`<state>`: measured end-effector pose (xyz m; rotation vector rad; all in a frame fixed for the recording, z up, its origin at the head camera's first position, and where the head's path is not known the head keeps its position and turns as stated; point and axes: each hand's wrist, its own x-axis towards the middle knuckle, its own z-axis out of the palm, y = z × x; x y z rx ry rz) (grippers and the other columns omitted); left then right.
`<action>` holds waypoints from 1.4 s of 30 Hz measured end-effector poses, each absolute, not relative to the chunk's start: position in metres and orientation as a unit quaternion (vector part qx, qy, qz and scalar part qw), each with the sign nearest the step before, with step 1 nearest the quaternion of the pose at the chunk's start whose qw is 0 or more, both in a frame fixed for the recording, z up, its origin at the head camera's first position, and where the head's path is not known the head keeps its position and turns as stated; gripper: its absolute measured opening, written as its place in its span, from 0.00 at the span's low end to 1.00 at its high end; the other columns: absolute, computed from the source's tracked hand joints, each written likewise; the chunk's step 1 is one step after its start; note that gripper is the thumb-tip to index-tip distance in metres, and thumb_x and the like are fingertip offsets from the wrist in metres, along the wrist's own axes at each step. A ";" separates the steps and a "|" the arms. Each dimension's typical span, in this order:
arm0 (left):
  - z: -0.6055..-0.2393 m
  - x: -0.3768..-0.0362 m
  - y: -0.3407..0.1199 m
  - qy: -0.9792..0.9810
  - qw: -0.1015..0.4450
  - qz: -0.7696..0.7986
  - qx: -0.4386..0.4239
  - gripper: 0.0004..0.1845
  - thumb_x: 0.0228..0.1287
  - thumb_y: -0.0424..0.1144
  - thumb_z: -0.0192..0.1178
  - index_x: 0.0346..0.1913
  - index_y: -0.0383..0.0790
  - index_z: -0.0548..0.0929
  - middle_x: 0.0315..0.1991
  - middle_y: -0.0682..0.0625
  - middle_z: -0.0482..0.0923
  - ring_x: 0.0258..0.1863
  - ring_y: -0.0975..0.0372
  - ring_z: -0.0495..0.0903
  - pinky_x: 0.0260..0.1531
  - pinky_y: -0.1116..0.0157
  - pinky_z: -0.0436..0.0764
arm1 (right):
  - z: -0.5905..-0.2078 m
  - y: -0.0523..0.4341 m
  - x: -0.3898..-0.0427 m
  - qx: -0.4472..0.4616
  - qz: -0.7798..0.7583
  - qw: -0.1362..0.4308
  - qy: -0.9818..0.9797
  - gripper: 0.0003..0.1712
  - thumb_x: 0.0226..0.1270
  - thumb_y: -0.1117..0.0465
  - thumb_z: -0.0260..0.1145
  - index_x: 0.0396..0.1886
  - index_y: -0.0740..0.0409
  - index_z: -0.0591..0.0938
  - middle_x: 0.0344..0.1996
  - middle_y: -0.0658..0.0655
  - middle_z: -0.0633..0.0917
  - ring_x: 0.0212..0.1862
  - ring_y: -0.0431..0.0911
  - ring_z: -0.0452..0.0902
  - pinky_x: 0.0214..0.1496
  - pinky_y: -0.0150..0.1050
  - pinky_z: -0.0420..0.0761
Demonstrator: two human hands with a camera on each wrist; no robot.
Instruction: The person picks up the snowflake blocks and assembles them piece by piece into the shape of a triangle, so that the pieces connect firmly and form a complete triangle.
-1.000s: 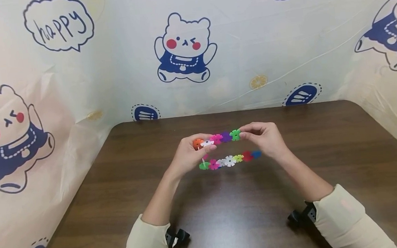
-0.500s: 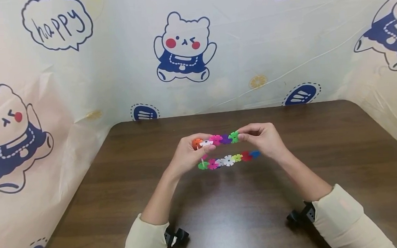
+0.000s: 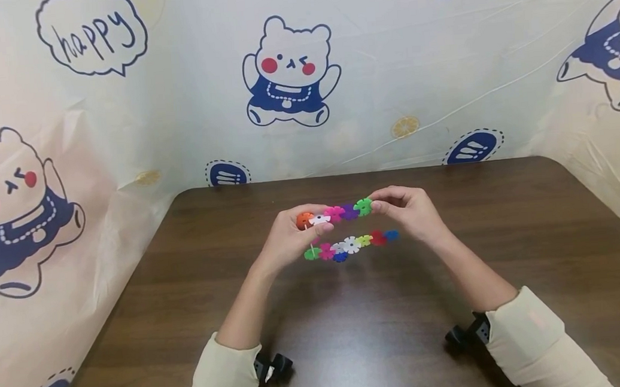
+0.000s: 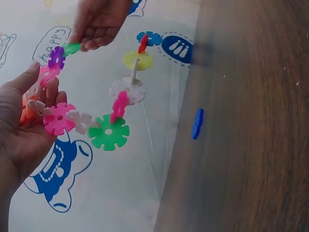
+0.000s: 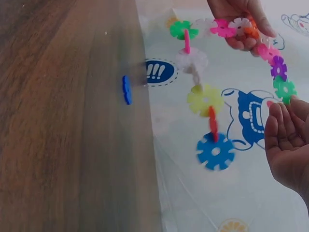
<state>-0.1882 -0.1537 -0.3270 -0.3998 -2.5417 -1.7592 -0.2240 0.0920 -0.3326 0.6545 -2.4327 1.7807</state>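
A chain of interlocking plastic snowflake discs in several colours hangs between the hands, above the table. My left hand (image 3: pixel 286 237) grips it at the orange disc (image 3: pixel 304 220) and a white one, thumb in front. My right hand (image 3: pixel 413 213) pinches the green disc (image 3: pixel 363 206) at one end of the chain, beside the purple disc (image 5: pixel 278 68). From the left hand the rest drops and runs rightward through a lower green disc (image 4: pixel 109 132), white, yellow (image 5: pixel 205 100) and red discs to a free-hanging blue disc (image 5: pixel 216 151). Part of the chain is hidden by the left fingers.
One loose dark blue disc (image 4: pixel 198 123) lies on the brown wood table (image 3: pixel 384 332), below the chain. Behind the table hangs a pale sheet (image 3: pixel 367 81) with printed bears. Black wrist cameras sit at both cuffs.
Both hands have risen slightly and shifted a little left with the chain. More of the blue disc on the table now shows beneath it. Both hands keep their hold.
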 end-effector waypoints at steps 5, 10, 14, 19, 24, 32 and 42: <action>-0.325 -0.190 -0.160 -0.807 0.057 -0.577 -0.110 0.18 0.56 0.39 0.69 0.50 0.38 0.83 0.35 0.43 0.81 0.29 0.55 0.78 0.25 0.67 0.78 | -0.338 0.093 -0.229 0.210 0.576 0.009 -0.790 0.13 0.62 0.63 0.67 0.43 0.68 0.83 0.37 0.64 0.85 0.35 0.41 0.80 0.39 0.33 0.79; -0.323 -0.193 -0.163 -0.799 0.099 -0.586 -0.087 0.20 0.56 0.40 0.69 0.51 0.37 0.82 0.39 0.43 0.81 0.33 0.55 0.76 0.28 0.69 0.79 | -0.348 0.089 -0.234 0.214 0.566 -0.021 -0.796 0.13 0.62 0.62 0.67 0.43 0.67 0.84 0.36 0.61 0.85 0.37 0.51 0.77 0.40 0.39 0.80; -0.321 -0.195 -0.163 -0.790 0.129 -0.596 -0.071 0.20 0.56 0.40 0.69 0.51 0.36 0.82 0.36 0.42 0.81 0.29 0.52 0.75 0.23 0.72 0.75 | -0.357 0.082 -0.240 0.208 0.550 -0.059 -0.807 0.14 0.63 0.62 0.66 0.44 0.67 0.83 0.38 0.61 0.85 0.40 0.57 0.77 0.43 0.47 0.80; -0.320 -0.197 -0.162 -0.783 0.160 -0.599 -0.052 0.20 0.56 0.39 0.69 0.52 0.36 0.82 0.39 0.42 0.80 0.29 0.58 0.75 0.24 0.73 0.76 | -0.371 0.069 -0.251 0.215 0.522 -0.113 -0.817 0.16 0.63 0.60 0.66 0.45 0.68 0.83 0.36 0.61 0.85 0.41 0.58 0.80 0.46 0.48 0.79; -0.320 -0.197 -0.161 -0.779 0.164 -0.603 -0.048 0.20 0.57 0.39 0.68 0.52 0.37 0.82 0.40 0.42 0.80 0.30 0.58 0.75 0.25 0.72 0.77 | -0.385 0.055 -0.262 0.235 0.469 -0.169 -0.834 0.14 0.62 0.61 0.67 0.43 0.66 0.84 0.32 0.56 0.86 0.36 0.52 0.81 0.40 0.43 0.80; -0.320 -0.195 -0.160 -0.779 0.153 -0.606 -0.039 0.20 0.57 0.41 0.68 0.52 0.38 0.82 0.41 0.44 0.80 0.32 0.57 0.76 0.27 0.71 0.78 | -0.401 0.041 -0.270 0.262 0.387 -0.186 -0.864 0.12 0.57 0.61 0.71 0.39 0.62 0.86 0.26 0.51 0.85 0.29 0.42 0.75 0.33 0.34 0.74; -0.320 -0.196 -0.159 -0.776 0.152 -0.610 -0.035 0.20 0.57 0.41 0.68 0.52 0.38 0.82 0.41 0.44 0.80 0.31 0.57 0.76 0.27 0.71 0.79 | -0.408 0.035 -0.268 0.269 0.351 -0.172 -0.880 0.14 0.51 0.62 0.75 0.38 0.61 0.85 0.17 0.47 0.77 0.22 0.39 0.69 0.28 0.31 0.67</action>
